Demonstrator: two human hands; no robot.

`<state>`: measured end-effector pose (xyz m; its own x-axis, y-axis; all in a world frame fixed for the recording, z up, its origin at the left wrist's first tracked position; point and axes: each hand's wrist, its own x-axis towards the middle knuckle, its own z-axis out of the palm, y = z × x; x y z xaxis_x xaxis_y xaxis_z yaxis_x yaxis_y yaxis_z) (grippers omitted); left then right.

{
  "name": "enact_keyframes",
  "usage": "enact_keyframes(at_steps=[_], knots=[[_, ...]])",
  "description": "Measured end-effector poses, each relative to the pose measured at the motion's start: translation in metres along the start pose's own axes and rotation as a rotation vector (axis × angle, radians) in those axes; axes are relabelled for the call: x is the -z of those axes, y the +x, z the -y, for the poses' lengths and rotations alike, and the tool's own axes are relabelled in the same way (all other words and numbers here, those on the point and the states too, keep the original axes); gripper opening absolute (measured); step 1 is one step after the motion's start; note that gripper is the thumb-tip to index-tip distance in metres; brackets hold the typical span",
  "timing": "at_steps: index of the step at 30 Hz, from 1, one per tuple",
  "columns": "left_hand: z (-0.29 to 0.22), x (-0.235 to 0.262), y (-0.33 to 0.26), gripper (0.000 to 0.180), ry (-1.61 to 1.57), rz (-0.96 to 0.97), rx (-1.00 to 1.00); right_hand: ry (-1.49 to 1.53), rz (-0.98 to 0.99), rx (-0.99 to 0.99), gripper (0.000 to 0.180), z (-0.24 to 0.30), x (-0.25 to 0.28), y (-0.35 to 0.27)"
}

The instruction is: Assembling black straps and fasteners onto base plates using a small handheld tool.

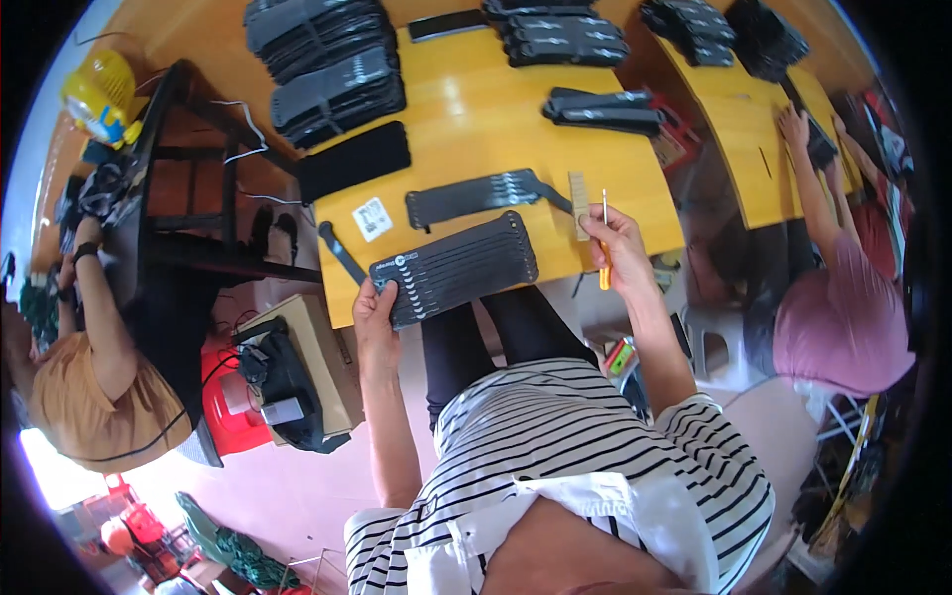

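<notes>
My left hand (377,309) pinches the near left corner of a black sheet of straps (461,266), long parallel strips with a row of white marks at the left end. The sheet is held tilted over the table's front edge. In my right hand (620,248) is a thin tool with a yellow handle (605,276), its slim metal shaft pointing away from me; whether it is a screwdriver or an awl I cannot tell. A beige ribbed strip (578,203) lies beside that hand's fingertips. Just beyond the sheet rests another black strap bundle (471,198) with a loose end.
Stacks of packed black straps (337,94) stand at the back of the yellow table (456,119). A black rectangular pad (355,162), a white printed card (373,219) and a single black strap (342,253) lie left. Co-workers sit on both sides; a cardboard box (332,372) is at left.
</notes>
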<state>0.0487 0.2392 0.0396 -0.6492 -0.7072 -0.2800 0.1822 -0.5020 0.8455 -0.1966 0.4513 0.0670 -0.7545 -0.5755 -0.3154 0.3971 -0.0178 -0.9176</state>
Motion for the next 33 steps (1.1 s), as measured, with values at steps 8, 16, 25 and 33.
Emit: enact_keyframes(at_steps=[8,16,25,33], knots=[[0.059,-0.018,-0.011,0.017,0.102,-0.08,-0.103,-0.218,-0.073,-0.018,0.018,-0.052,0.02,-0.027],[0.06,-0.021,-0.009,0.007,0.281,-0.125,-0.174,-0.387,-0.082,0.062,0.02,-0.056,0.013,-0.012],[0.059,-0.018,-0.006,0.011,0.301,-0.124,-0.155,-0.525,-0.152,0.173,0.021,-0.063,0.001,-0.006],[0.06,-0.016,-0.006,0.01,0.275,-0.103,-0.158,-0.55,-0.17,0.146,0.021,-0.059,-0.006,-0.008]])
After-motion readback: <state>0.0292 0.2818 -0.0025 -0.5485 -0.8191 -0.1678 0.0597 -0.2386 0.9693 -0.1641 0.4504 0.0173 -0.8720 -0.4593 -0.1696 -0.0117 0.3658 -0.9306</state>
